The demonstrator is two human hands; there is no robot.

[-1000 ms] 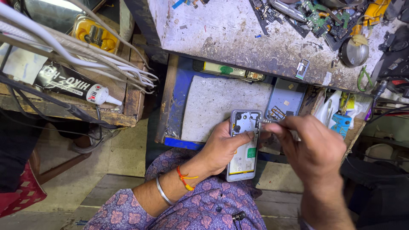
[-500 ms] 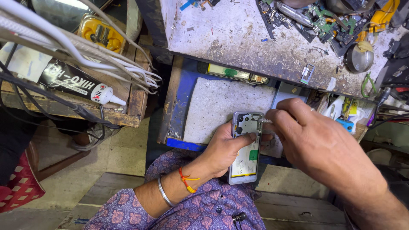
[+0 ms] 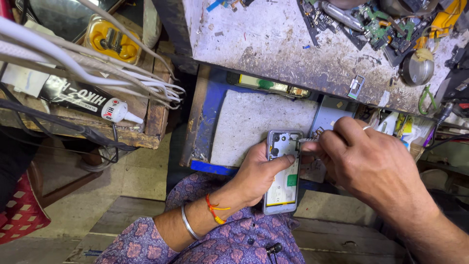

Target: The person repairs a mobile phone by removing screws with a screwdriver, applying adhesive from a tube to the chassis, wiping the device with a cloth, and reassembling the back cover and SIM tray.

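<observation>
An opened phone [image 3: 283, 171] with its back cover off shows a pale battery and a metal frame at the top. My left hand [image 3: 256, 173] grips it from the left side, thumb lying across its middle, holding it above my lap. My right hand [image 3: 366, 164] pinches a thin metal tool [image 3: 308, 141] whose tip touches the phone's upper right edge. A ring sits on one finger of that hand. A steel bangle and an orange thread circle my left wrist.
An open drawer [image 3: 215, 122] with a grey slab and blue lining sits under the worn bench top [image 3: 273, 44]. Circuit boards and parts [image 3: 381, 24] litter the bench's right. A glue tube [image 3: 93, 100] and white cables [image 3: 97, 58] lie on a wooden shelf at left.
My right hand has shifted slightly right and lower while the tool stays at the phone's upper edge. The view has moved a little closer. My left hand keeps its hold.
</observation>
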